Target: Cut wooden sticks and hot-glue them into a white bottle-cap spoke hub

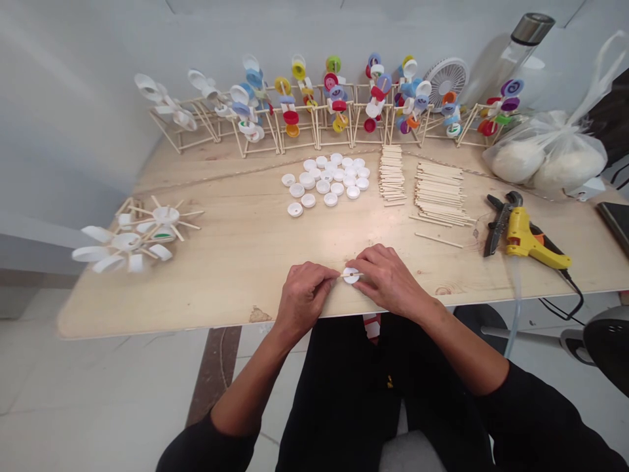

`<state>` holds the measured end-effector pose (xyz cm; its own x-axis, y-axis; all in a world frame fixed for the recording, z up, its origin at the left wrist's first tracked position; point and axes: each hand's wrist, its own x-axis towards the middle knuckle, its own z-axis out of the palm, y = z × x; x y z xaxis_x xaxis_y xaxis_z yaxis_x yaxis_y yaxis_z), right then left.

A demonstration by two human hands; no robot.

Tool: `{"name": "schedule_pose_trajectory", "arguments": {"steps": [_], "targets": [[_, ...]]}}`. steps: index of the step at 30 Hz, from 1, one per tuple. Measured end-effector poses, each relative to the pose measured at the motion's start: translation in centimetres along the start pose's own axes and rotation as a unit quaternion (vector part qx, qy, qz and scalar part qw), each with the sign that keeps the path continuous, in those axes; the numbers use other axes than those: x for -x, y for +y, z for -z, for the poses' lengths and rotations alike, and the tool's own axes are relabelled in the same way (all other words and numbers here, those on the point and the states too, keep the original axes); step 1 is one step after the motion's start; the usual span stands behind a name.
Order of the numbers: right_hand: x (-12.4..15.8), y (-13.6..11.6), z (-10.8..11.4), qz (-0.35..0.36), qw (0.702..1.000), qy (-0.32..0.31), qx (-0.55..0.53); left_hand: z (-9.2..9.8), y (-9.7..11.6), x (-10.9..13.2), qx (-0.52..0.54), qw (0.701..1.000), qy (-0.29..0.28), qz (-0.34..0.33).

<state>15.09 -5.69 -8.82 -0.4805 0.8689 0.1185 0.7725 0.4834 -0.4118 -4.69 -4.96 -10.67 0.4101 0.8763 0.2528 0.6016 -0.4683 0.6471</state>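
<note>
Near the table's front edge, a white bottle cap (350,278) lies between my hands, with a thin wooden stick (344,275) across it and a dark spot at its middle. My left hand (305,292) pinches the stick's left end between thumb and fingers. From the other side, my right hand (386,278) grips the cap by its rim with thumb and forefinger. Beyond my hands lie several loose white caps (323,187). Right of them are a pile of short sticks (392,174) and a pile of longer sticks (441,193), with a single stick (439,240) in front.
A yellow glue gun (531,239) and black pliers (498,226) lie at the right. White wheels of caps and sticks (126,242) rest at the left. Stick frames with coloured cap wheels (337,105) line the back, near a small fan (446,82), a bottle (521,49) and a plastic bag (545,154).
</note>
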Motion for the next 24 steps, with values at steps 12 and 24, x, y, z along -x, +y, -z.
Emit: {"name": "schedule_pose_trajectory", "arguments": {"steps": [12, 24], "targets": [[0.06, -0.06, -0.02, 0.0, 1.0, 0.0, 0.004, -0.04, -0.06, 0.08, -0.002, 1.0, 0.001, -0.003], [0.35, -0.02, 0.06, 0.009, 1.0, 0.015, 0.001, 0.02, 0.01, 0.21, 0.004, 1.0, 0.003, -0.019]]}}
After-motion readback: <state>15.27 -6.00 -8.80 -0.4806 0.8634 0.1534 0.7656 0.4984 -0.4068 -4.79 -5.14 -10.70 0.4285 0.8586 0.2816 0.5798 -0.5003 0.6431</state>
